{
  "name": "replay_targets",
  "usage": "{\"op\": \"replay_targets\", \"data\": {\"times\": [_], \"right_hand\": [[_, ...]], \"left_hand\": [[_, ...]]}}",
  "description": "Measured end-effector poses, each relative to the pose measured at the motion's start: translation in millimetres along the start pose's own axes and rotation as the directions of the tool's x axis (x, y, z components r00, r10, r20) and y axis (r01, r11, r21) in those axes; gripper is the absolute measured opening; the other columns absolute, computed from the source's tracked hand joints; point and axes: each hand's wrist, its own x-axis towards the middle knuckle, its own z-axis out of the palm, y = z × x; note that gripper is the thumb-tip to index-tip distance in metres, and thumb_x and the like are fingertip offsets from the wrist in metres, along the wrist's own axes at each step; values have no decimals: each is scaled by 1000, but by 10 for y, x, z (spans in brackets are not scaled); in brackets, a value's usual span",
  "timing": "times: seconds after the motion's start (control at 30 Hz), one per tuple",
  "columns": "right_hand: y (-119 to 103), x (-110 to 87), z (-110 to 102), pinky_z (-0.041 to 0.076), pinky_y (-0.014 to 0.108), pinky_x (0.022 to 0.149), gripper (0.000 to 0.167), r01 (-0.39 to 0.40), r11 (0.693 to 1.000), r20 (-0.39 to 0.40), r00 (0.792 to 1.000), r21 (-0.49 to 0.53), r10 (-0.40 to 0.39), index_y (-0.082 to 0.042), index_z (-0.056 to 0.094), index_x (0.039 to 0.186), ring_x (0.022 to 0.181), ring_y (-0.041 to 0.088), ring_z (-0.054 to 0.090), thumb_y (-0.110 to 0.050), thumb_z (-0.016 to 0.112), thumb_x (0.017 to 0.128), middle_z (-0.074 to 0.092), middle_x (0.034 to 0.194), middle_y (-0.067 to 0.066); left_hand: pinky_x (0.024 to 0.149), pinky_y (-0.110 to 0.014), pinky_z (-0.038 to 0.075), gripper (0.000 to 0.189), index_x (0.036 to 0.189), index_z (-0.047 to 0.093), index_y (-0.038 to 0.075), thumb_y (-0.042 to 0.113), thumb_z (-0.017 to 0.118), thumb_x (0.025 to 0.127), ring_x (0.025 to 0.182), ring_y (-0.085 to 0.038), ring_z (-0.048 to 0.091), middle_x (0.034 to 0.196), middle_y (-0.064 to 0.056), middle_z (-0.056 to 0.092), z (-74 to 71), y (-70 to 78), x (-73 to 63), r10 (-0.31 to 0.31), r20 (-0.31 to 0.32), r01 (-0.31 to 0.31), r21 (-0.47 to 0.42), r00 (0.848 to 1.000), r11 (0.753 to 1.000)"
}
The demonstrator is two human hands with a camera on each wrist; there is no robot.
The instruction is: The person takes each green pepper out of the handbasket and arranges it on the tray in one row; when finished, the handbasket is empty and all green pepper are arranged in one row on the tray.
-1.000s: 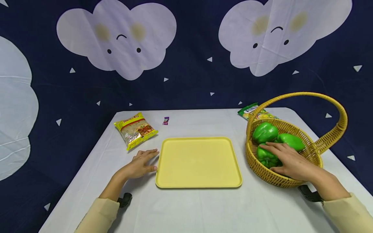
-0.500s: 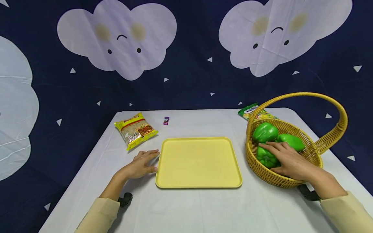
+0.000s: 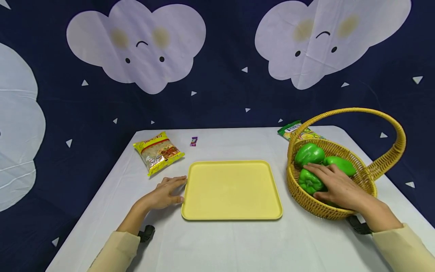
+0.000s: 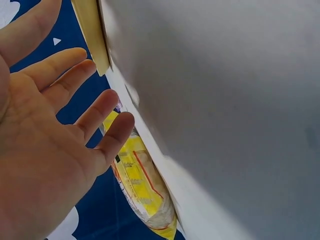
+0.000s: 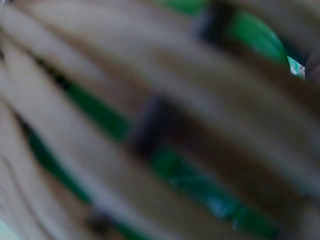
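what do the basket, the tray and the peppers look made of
Basket: likely wicker or a plastic imitation, textured; woven strands show. Tray: probably plastic, smooth, evenly yellow with a low moulded rim. Green peppers: shiny, with bright highlights; real or plastic, I can't tell.

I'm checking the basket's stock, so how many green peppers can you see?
3 visible, all in the basket: a green pepper at back left, another at right, and a front one touching the right hand. Others may be hidden beneath.
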Motion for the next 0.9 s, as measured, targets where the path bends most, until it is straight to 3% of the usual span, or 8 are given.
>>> {"op": "replay_targets", "data": {"times": [0.53, 0.9], "right_hand": [[50, -31, -1, 42, 50, 77, 91, -115, 990, -3, 993, 85, 116, -16, 36, 144, 101, 33, 46, -34, 83, 68, 52, 131, 17], [14, -55, -69, 42, 52, 77, 91, -135, 982, -63, 988, 132, 144, -15, 38, 142, 103, 31, 44, -33, 84, 67, 55, 124, 20]], "left_hand": [[104, -61, 27, 68, 145, 38, 10, 22, 69, 85, 133, -34, 29, 154, -6, 32, 16, 20, 0, 10, 9, -10, -1, 1000, 1000], [104, -60, 25, 68, 145, 38, 8, 23, 69, 85, 130, -34, 33, 154, -7, 32, 28, 17, 14, 33, 16, -33, 30, 999, 999]]}}
